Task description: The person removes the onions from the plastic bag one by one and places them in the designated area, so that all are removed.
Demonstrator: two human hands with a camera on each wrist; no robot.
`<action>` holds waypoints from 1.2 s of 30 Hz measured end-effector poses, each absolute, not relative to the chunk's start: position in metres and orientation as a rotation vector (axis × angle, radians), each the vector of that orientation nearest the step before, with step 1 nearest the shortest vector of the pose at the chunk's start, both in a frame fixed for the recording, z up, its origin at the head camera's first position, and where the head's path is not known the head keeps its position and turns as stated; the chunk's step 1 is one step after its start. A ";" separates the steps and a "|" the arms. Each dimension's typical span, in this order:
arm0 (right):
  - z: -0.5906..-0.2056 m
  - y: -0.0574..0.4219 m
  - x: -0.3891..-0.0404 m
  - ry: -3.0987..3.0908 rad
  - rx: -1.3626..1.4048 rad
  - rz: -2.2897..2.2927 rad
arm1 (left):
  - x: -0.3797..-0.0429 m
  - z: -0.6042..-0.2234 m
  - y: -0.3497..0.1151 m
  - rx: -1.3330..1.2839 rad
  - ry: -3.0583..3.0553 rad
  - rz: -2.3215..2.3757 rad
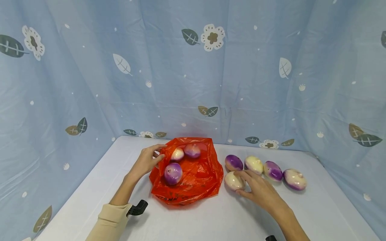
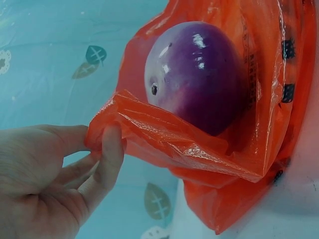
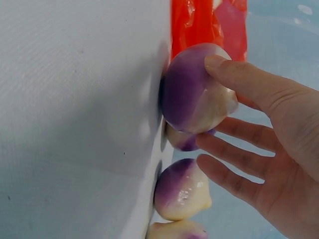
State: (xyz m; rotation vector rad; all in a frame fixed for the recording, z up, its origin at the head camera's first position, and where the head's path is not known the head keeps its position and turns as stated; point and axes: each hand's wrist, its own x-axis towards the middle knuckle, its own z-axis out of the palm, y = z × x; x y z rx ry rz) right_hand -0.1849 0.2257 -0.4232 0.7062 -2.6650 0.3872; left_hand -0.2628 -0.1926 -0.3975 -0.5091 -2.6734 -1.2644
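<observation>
A red plastic bag (image 1: pixel 197 177) lies spread on the table with its mouth facing up. Inside it sit three purple-and-white turnips, one purple turnip (image 1: pixel 173 173) nearest the left rim. My left hand (image 1: pixel 147 161) pinches the bag's left edge between thumb and fingers, and in the left wrist view the rim (image 2: pixel 169 134) is drawn toward the fingertips. Right of the bag, my right hand (image 1: pixel 261 190) holds a pale turnip (image 1: pixel 233 181). The right wrist view shows the thumb on that turnip's side (image 3: pixel 184 89), its remaining fingers spread behind and below.
Several more turnips stand in a row beyond the right hand: a purple one (image 1: pixel 233 162), a whitish one (image 1: pixel 254 164), another purple one (image 1: pixel 272 171) and a white-and-purple one (image 1: pixel 295 179). A blue patterned curtain (image 1: pixel 181 83) hangs around the white table (image 1: pixel 187 224).
</observation>
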 end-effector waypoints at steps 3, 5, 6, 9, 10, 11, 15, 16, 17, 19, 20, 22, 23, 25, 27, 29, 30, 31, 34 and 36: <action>-0.422 0.225 -0.184 -2.679 0.698 0.391 | -0.263 -0.398 -0.193 -0.508 -2.676 -1.265; -0.422 0.225 -0.185 -2.684 0.697 0.392 | -0.264 -0.398 -0.193 -0.508 -2.676 -1.263; -0.422 0.225 -0.185 -2.684 0.696 0.396 | -0.264 -0.398 -0.193 -0.509 -2.675 -1.264; -0.422 0.226 -0.185 -2.683 0.694 0.397 | -0.264 -0.397 -0.193 -0.514 -2.674 -1.259; -0.422 0.226 -0.186 -2.682 0.695 0.396 | -0.264 -0.397 -0.193 -0.513 -2.675 -1.260; -0.422 0.226 -0.186 -2.680 0.694 0.396 | -0.264 -0.397 -0.192 -0.511 -2.678 -1.261; -0.423 0.225 -0.187 -2.680 0.696 0.391 | -0.264 -0.397 -0.192 -0.502 -2.687 -1.265; -0.423 0.225 -0.187 -2.680 0.695 0.392 | -0.264 -0.397 -0.192 -0.499 -2.689 -1.265; -0.423 0.225 -0.187 -2.681 0.694 0.395 | -0.264 -0.397 -0.193 -0.497 -2.692 -1.263; -0.423 0.225 -0.186 -2.682 0.693 0.399 | -0.263 -0.397 -0.193 -0.493 -2.698 -1.258; -0.423 0.225 -0.186 -2.683 0.693 0.400 | -0.263 -0.397 -0.193 -0.490 -2.700 -1.256; -0.423 0.225 -0.187 -2.681 0.698 0.399 | -0.263 -0.398 -0.193 -0.489 -2.703 -1.252; -0.423 0.225 -0.187 -2.682 0.699 0.396 | -0.263 -0.398 -0.194 -0.488 -2.705 -1.249; -0.423 0.224 -0.187 -2.683 0.702 0.393 | -0.264 -0.398 -0.194 -0.489 -2.704 -1.246; -0.424 0.224 -0.187 -2.681 0.705 0.392 | -0.264 -0.399 -0.195 -0.493 -2.701 -1.245; -0.423 0.224 -0.187 -2.680 0.703 0.391 | -0.265 -0.399 -0.195 -0.498 -2.699 -1.246; -0.423 0.224 -0.187 -2.679 0.701 0.393 | -0.265 -0.399 -0.195 -0.499 -2.697 -1.247; -0.423 0.224 -0.187 -2.677 0.701 0.393 | -0.266 -0.399 -0.195 -0.499 -2.697 -1.246; -0.421 0.224 -0.186 -2.681 0.700 0.389 | -0.266 -0.399 -0.195 -0.497 -2.695 -1.244; -0.420 0.225 -0.186 -2.690 0.697 0.396 | -0.267 -0.399 -0.195 -0.496 -2.694 -1.241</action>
